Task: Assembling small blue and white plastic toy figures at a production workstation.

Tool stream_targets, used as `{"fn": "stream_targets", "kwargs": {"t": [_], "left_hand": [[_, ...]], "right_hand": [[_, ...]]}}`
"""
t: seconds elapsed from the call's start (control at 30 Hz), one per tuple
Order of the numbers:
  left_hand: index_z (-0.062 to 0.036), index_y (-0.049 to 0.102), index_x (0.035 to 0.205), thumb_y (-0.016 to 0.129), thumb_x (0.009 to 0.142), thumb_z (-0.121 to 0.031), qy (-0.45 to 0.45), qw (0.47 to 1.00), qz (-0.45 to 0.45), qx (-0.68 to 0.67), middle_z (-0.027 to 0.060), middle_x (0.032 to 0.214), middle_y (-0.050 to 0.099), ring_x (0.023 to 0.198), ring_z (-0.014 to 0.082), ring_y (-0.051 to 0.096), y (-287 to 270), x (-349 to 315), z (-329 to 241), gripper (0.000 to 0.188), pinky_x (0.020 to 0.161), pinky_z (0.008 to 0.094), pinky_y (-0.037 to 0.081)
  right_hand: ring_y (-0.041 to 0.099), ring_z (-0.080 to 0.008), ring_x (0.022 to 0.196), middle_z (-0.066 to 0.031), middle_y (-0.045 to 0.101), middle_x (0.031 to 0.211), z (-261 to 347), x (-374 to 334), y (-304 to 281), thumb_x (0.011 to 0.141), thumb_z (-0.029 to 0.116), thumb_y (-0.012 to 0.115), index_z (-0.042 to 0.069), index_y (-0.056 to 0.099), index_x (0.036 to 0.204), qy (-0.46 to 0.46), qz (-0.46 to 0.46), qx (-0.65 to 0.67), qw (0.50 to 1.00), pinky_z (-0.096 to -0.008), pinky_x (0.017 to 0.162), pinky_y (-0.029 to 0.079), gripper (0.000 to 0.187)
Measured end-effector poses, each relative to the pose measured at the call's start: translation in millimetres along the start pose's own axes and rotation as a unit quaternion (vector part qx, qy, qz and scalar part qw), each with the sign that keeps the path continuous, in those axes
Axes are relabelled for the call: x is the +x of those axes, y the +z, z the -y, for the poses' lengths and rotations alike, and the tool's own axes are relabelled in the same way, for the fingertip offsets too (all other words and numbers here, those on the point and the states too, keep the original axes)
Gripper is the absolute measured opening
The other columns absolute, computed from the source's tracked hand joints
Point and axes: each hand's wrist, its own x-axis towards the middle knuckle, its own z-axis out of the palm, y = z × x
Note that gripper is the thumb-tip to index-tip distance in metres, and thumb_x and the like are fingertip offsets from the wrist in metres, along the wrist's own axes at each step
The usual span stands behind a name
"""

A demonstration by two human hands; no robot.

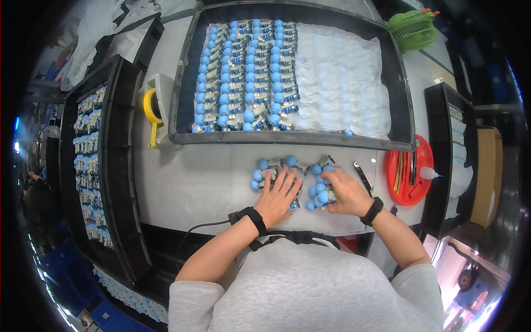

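Small figurines with light-blue ball heads and cream-and-dark bodies lie in a loose cluster on the table near me. My left hand [275, 200] rests over the left part of it, fingers spread, touching the figurines [258, 175] there. At the right part my right hand [348, 192] curls its fingers round a blue-headed figurine [321, 197], which they partly hide. Just beyond the hands is a large black tray [265, 138]. Its left half holds several columns of the same figurines [250, 77], while wrinkled white sheeting [343, 77] covers its right half.
To the left stand a tape dispenser [160, 102] with yellow tape and black trays [124, 166] of more figurines. On the right are a dark pen-like tool [363, 176], a red dish [395, 182] of tools, a small white bottle [428, 173] and another black tray [437, 160]. A green basket [412, 33] sits far right.
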Motion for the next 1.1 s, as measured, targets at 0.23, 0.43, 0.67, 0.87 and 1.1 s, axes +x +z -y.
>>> {"fn": "stream_targets", "kwargs": {"t": [0.23, 0.43, 0.67, 0.87, 1.1], "left_hand": [[-0.0084, 0.043, 0.124, 0.074, 0.066, -0.032, -0.017, 0.995, 0.019, -0.094, 0.0175, 0.136, 0.029, 0.13, 0.0375, 0.02, -51, -1, -5, 0.07, 0.099, 0.0611, 0.019], [-0.0018, 0.056, 0.104, 0.067, 0.074, -0.013, 0.089, 0.968, -0.123, -0.198, 0.0138, 0.101, 0.058, 0.093, 0.0306, 0.056, -154, 37, 27, 0.034, 0.082, 0.0367, 0.045], [-0.0016, 0.057, 0.101, 0.069, 0.064, -0.006, -0.002, 0.993, 0.117, 0.016, 0.0145, 0.097, 0.058, 0.092, 0.0325, 0.057, -173, 125, 108, 0.039, 0.079, 0.0388, 0.047], [-0.0055, 0.05, 0.113, 0.077, 0.059, -0.019, 0.003, 0.988, 0.154, 0.019, 0.0172, 0.113, 0.05, 0.106, 0.0333, 0.048, -152, 155, 136, 0.062, 0.083, 0.042, 0.044], [-0.0086, 0.046, 0.121, 0.076, 0.059, -0.037, 0.031, 0.985, 0.113, 0.125, 0.0265, 0.131, 0.027, 0.12, 0.0411, 0.03, -123, 158, 103, 0.075, 0.092, 0.054, 0.032]], "right_hand": [[0.038, -0.0378, 0.111, -0.0182, 0.04, 0.116, 6, -3, 16, 0.05, 0.016, 0.075, 0.01, 0.044, 0.121, -0.008, -0.057, -0.091, 0.994, -0.0447, 0.091, 0.036, 0.078], [0.036, -0.0368, 0.113, -0.0162, 0.039, 0.119, -10, -6, 10, 0.049, 0.02, 0.078, 0.011, 0.043, 0.124, -0.01, -0.019, -0.07, 0.997, -0.0455, 0.093, 0.033, 0.083], [0.041, -0.0316, 0.108, -0.0133, 0.046, 0.114, 20, 7, -34, 0.056, 0.029, 0.079, 0.009, 0.048, 0.119, -0.026, 0.022, -0.107, 0.994, -0.0411, 0.086, 0.039, 0.074], [0.06, -0.0276, 0.072, -0.0113, 0.061, 0.079, 23, 47, -102, 0.074, 0.01, 0.065, 0.002, 0.06, 0.098, -0.089, -0.148, 0.051, 0.984, -0.0351, 0.066, 0.048, 0.025], [0.059, -0.0287, 0.084, -0.012, 0.061, 0.094, -35, 167, -122, 0.075, 0.009, 0.062, 0.006, 0.057, 0.105, -0.083, -0.096, -0.007, 0.992, -0.0367, 0.074, 0.048, 0.03]]}}
